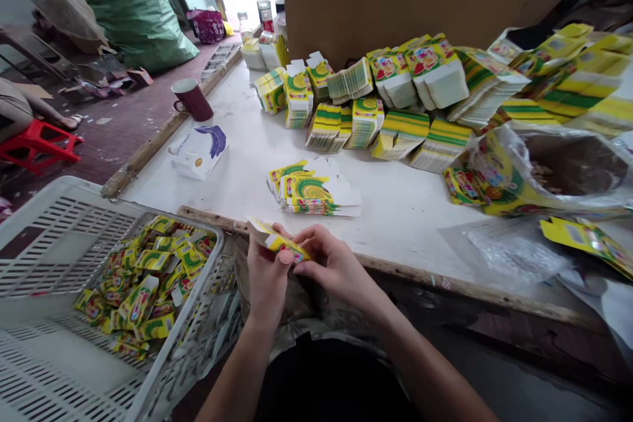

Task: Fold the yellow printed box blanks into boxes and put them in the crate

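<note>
Just off the table's front edge, a small yellow printed carton (281,242) is held between my two hands. My left hand (267,273) grips its left side, with the thumb across the front and a flap standing up at that end. The fingers of my right hand (324,257) close on its right end. Right behind them on the table lies a loose pile of flat yellow cartons (314,191) with white flaps. What is inside the held carton, if anything, is hidden.
Stacks of flat cartons (395,72) line the table's back. At left stand a maroon mug (194,100), a white tissue box (198,151) and a white crate (168,349) of filled-looking cartons. An opened plastic bag (514,175) sits at right. Beyond are a green sack (133,13) and a person's leg.
</note>
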A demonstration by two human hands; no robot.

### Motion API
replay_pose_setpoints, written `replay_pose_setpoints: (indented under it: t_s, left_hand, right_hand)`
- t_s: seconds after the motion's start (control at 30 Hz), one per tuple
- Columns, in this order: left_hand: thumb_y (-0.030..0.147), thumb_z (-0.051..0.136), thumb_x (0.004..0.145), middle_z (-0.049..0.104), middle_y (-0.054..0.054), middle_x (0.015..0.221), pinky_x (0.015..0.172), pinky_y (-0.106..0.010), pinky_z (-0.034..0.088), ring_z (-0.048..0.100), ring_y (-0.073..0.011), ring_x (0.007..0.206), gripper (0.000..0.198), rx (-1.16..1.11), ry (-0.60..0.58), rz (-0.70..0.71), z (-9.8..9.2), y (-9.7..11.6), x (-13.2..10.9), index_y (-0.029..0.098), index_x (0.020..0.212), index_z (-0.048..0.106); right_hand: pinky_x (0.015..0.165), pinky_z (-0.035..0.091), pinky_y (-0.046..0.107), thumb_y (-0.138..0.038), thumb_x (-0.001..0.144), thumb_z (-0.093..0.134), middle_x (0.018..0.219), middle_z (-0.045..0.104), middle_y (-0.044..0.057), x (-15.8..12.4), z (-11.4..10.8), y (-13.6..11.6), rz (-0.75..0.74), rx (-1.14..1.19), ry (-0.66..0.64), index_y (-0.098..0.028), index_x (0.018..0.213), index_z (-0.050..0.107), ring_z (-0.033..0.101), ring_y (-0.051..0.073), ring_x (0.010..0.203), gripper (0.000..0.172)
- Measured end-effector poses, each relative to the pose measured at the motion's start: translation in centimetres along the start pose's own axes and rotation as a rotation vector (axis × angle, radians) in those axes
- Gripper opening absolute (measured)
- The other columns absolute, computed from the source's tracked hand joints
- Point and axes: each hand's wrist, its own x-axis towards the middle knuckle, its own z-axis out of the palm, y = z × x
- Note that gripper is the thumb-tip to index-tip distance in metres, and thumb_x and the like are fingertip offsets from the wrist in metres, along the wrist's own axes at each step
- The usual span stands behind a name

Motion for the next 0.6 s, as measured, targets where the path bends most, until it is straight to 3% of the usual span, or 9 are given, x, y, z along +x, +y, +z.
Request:
replay_pose_setpoints:
  t_s: [0.07, 0.17, 0.23, 0.33, 0.4, 0.5, 0.57, 0.6]
  left_hand:
    - [0.050, 0.082, 0.062, 0.068, -0.002, 0.089, 0.075, -0.025, 0.053, 0.064, -0.0155, 0.081, 0.050, -0.020, -0.016, 0.022, -0.1, 0.0, -0.1, 0.020, 0.098, 0.065]
    - [0.035, 0.078, 0.073, 0.072, 0.000, 0.080, 0.073, -0.023, 0.054, 0.065, -0.0136, 0.074, 0.021, 0.044, 0.051, 0.016, -0.3, 0.0, -0.2, 0.020, 0.086, 0.071]
    - [0.033, 0.077, 0.075, 0.074, -0.001, 0.081, 0.074, -0.026, 0.055, 0.067, -0.0158, 0.075, 0.018, 0.093, 0.045, 0.030, -0.6, 0.5, -0.1, 0.019, 0.085, 0.073]
    - [0.044, 0.072, 0.078, 0.074, -0.007, 0.102, 0.091, -0.035, 0.053, 0.068, -0.0232, 0.099, 0.037, 0.102, -0.052, 0.148, -1.5, 2.2, 0.4, 0.020, 0.106, 0.070]
    - [0.056, 0.073, 0.072, 0.065, -0.012, 0.126, 0.103, -0.041, 0.045, 0.058, -0.0288, 0.120, 0.065, 0.154, -0.135, 0.256, -2.1, 3.8, 0.8, 0.021, 0.125, 0.060]
    - [0.051, 0.088, 0.049, 0.051, -0.015, 0.141, 0.109, -0.046, 0.038, 0.046, -0.0354, 0.132, 0.099, 0.468, -0.316, 0.253, -2.2, 5.4, 1.0, 0.020, 0.135, 0.050]
    - [0.039, 0.090, 0.052, 0.059, -0.013, 0.130, 0.100, -0.044, 0.046, 0.056, -0.0337, 0.120, 0.089, 0.663, -0.474, 0.128, -1.8, 5.4, 0.8, 0.021, 0.130, 0.051]
    - [0.036, 0.087, 0.058, 0.064, -0.010, 0.120, 0.091, -0.041, 0.051, 0.062, -0.0306, 0.109, 0.078, 0.724, -0.530, 0.068, -1.6, 5.1, 0.6, 0.022, 0.126, 0.051]
  right_hand:
    - [0.064, 0.044, 0.025, -0.027, 0.080, 0.067, 0.081, 0.066, -0.001, 0.0, -0.8, 0.0, -0.029, -0.010, 0.065, -0.019, 0.095, 0.061, 0.057, 0.013, 0.069, 0.018]
    - [0.056, 0.043, 0.024, -0.033, 0.080, 0.067, 0.066, 0.063, -0.001, -0.1, -1.8, -0.4, -0.063, -0.073, 0.126, -0.017, 0.076, 0.065, 0.055, 0.013, 0.060, 0.016]
    - [0.054, 0.043, 0.024, -0.031, 0.081, 0.068, 0.063, 0.064, -0.001, -0.2, -2.4, -0.9, -0.154, -0.192, 0.169, -0.017, 0.072, 0.067, 0.055, 0.013, 0.058, 0.017]
    - [0.069, 0.049, 0.030, -0.021, 0.086, 0.063, 0.081, 0.073, 0.003, -0.5, -3.7, -2.0, -0.404, -0.531, 0.271, -0.021, 0.089, 0.075, 0.062, 0.017, 0.074, 0.012]
    - [0.083, 0.046, 0.037, -0.013, 0.088, 0.059, 0.093, 0.075, 0.003, -0.8, -4.4, -2.6, -0.561, -0.795, 0.301, -0.028, 0.100, 0.075, 0.061, 0.020, 0.087, 0.024]
    - [0.105, 0.034, 0.045, -0.015, 0.092, 0.056, 0.104, 0.074, -0.001, -1.3, -4.3, -3.0, -0.709, -0.985, 0.125, -0.036, 0.110, 0.070, 0.059, 0.021, 0.101, 0.031]
    - [0.116, 0.022, 0.047, -0.022, 0.094, 0.055, 0.118, 0.069, -0.002, -1.6, -3.7, -2.9, -0.724, -0.941, 0.018, -0.039, 0.125, 0.060, 0.054, 0.022, 0.117, 0.036]
    - [0.118, 0.019, 0.049, -0.028, 0.093, 0.057, 0.129, 0.063, 0.000, -1.7, -3.4, -2.7, -0.696, -0.889, 0.037, -0.039, 0.134, 0.052, 0.049, 0.024, 0.126, 0.043]
